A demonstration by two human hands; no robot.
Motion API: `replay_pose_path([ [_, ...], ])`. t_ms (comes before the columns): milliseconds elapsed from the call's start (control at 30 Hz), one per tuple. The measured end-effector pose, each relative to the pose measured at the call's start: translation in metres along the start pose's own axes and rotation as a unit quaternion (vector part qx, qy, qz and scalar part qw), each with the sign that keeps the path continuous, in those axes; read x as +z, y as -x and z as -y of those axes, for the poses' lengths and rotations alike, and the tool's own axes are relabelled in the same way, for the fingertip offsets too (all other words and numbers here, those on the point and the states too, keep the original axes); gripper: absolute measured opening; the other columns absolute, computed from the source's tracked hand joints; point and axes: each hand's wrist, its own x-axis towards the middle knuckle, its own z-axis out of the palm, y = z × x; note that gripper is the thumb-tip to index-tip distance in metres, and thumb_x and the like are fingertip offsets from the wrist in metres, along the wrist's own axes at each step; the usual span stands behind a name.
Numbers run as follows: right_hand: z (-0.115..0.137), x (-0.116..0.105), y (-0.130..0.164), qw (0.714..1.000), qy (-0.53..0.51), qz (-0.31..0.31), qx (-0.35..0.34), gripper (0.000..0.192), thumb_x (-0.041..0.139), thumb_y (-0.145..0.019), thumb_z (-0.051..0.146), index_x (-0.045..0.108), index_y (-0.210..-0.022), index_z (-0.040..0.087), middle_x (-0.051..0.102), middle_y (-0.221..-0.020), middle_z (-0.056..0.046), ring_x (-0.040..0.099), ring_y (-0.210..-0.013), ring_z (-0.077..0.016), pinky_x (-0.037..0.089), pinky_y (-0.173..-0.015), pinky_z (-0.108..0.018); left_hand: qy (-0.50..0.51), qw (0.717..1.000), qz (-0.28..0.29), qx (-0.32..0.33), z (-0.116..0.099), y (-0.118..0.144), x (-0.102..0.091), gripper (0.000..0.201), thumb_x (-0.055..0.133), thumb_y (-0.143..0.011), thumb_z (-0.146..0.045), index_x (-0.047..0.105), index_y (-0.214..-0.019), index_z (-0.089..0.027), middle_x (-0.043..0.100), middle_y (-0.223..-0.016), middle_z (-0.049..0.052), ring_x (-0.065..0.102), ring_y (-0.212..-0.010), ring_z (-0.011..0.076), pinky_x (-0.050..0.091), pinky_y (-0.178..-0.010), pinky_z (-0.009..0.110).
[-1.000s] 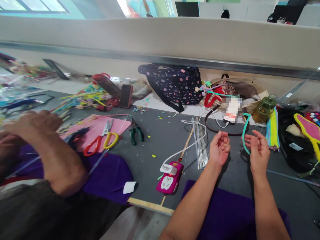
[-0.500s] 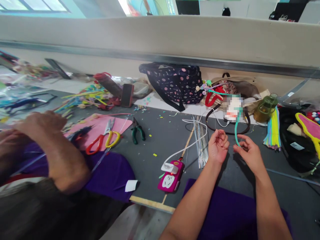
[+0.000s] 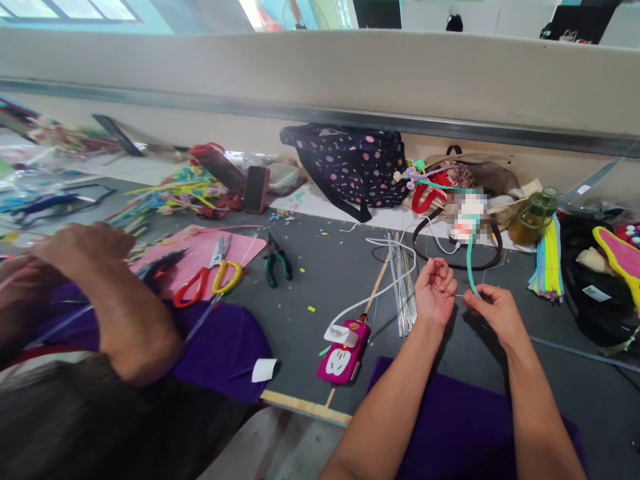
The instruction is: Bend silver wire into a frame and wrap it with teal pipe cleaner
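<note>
One slim, curved turquoise strip [image 3: 470,265]; right hand [image 3: 494,313] pinching it; left hand [image 3: 435,295]: hold unclear.

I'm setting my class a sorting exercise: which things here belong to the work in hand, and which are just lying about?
Held, or probably for the work:
mint-green pipe cleaner, in the right hand
silver wires
coloured pipe-cleaner bundle

Apparently just lying about:
polka-dot bag
magenta power socket
green bottle
propped smartphone

A head-worn camera faces forward and down over the table [image 3: 300,347].
</note>
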Motion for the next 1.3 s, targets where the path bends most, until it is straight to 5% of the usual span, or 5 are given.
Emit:
replay_pose_path([
  [867, 0.002, 0.013, -0.001, 0.998, -0.052, -0.026, 0.021, 0.038, 0.078, -0.065, 0.053, 0.075, -0.075, 0.017, 0.064, -0.064, -0.001, 0.051, -0.052, -0.0099, 0.051, -0.047, -0.022, 0.025, 0.999, -0.007, 0.039, 0.003, 0.0, 0.0, 0.015, 0.061, -0.084, -0.025, 0.062, -0.075, -0.014, 0.037, -0.06, -0.004, 0.034, -0.05, 0.0059, 0.027, -0.043, 0.017],
  [1133, 0.005, 0.008, -0.001, 0.995, -0.052, -0.088, -0.023, 0.035, 0.075, -0.069, 0.052, 0.074, -0.074, 0.018, 0.065, -0.066, -0.002, 0.055, -0.056, -0.0125, 0.052, -0.048, -0.024, -0.077, 0.996, -0.045, 0.02, 0.01, 0.001, 0.004, 0.024, 0.066, -0.08, -0.032, 0.068, -0.096, -0.014, 0.063, -0.087, 0.004, 0.059, -0.075, 0.011, 0.05, -0.074, 0.027],
  [1300, 0.002, -0.002, -0.003, 0.985, -0.07, -0.148, -0.048, 0.031, 0.074, -0.072, 0.048, 0.073, -0.078, 0.018, 0.066, -0.07, -0.003, 0.059, -0.062, -0.0141, 0.054, -0.051, -0.024, -0.195, 0.979, -0.053, 0.004, 0.019, 0.001, 0.0, 0.034, 0.079, -0.068, -0.036, 0.069, -0.09, -0.013, 0.062, -0.079, 0.001, 0.054, -0.063, 0.0073, 0.044, -0.063, 0.022],
])
